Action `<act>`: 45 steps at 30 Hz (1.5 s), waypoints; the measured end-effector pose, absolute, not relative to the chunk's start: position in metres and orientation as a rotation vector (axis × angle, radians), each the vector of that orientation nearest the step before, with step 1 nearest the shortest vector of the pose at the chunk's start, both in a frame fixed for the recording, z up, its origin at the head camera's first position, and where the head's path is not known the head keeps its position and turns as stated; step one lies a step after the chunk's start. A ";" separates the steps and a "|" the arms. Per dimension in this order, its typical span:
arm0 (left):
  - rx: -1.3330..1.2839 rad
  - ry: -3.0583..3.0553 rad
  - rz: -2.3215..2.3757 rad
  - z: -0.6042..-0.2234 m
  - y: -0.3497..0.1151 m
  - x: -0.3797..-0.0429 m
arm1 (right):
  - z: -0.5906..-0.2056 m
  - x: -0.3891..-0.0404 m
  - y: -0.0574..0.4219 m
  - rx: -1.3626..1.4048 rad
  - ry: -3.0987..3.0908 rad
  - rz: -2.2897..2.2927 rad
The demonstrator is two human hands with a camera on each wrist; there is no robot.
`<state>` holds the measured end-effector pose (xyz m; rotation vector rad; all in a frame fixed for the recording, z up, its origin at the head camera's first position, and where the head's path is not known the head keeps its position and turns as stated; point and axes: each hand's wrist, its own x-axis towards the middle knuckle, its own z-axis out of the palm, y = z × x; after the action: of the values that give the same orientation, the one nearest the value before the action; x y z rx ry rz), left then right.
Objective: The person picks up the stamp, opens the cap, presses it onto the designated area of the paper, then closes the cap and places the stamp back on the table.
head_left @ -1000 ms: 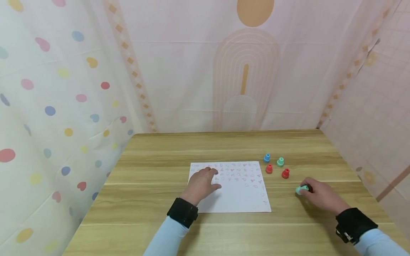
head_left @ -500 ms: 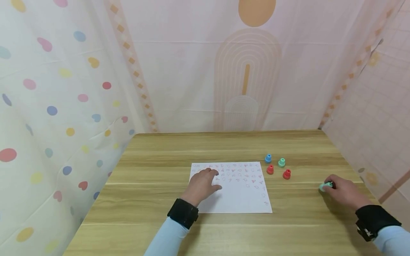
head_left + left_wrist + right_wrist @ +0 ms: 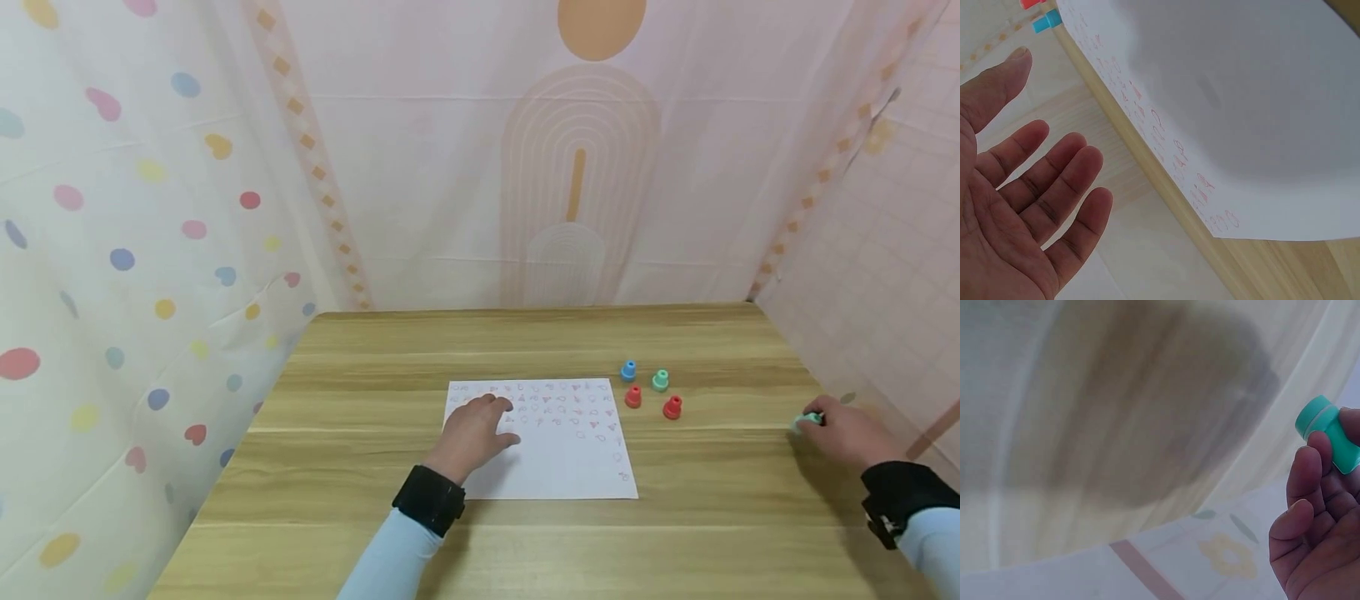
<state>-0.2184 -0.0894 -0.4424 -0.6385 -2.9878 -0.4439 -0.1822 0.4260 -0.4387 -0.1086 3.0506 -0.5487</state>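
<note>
My right hand (image 3: 847,432) pinches a mint-green toy stamp (image 3: 1342,445) between thumb and fingers, near the table's right edge. A sheet of white paper (image 3: 558,467) lies mid-table, with rows of small reddish printed marks along its far part and down its right side. Over the paper's left part is my left hand (image 3: 467,437), fingers spread and holding nothing; in the left wrist view its palm (image 3: 997,237) shows bare. Right of the paper stand a blue stamp (image 3: 628,372), another green stamp (image 3: 660,381) and two red stamps, one nearer (image 3: 672,407) and one beside the sheet (image 3: 633,397).
The wood-grain table (image 3: 360,458) ends at a hanging cloth (image 3: 435,208) at the back. A dotted cloth (image 3: 142,333) hangs on the left, and a checked pale cloth (image 3: 877,275) lines the right side.
My right hand has moved rightward across the table with the green stamp, away from the other stamps. The left hand has stayed over the paper.
</note>
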 end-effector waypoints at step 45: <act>-0.666 -3.008 -0.358 -0.442 -0.085 -0.211 | -0.449 -0.252 0.422 0.076 3.026 -0.432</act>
<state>-0.2113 -0.0854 -0.4417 -0.6656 -3.0079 -0.3575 -0.2524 0.4218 -0.4488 0.0756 3.0259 -0.4316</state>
